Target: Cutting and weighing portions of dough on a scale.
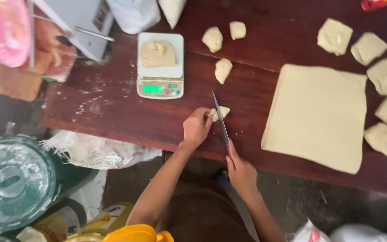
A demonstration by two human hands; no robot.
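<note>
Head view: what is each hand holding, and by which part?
Right hand grips the knife by its handle end. Left hand pinches the small dough piece at its left edge.

bare forearms, brown garment, yellow hem

Single view: head-worn camera, looking steeply down from above the near edge of a dark wooden table. Moderate range; the table fills the upper frame, floor clutter sits below its edge. Both forearms enter from the bottom. No second view overlaps.
</note>
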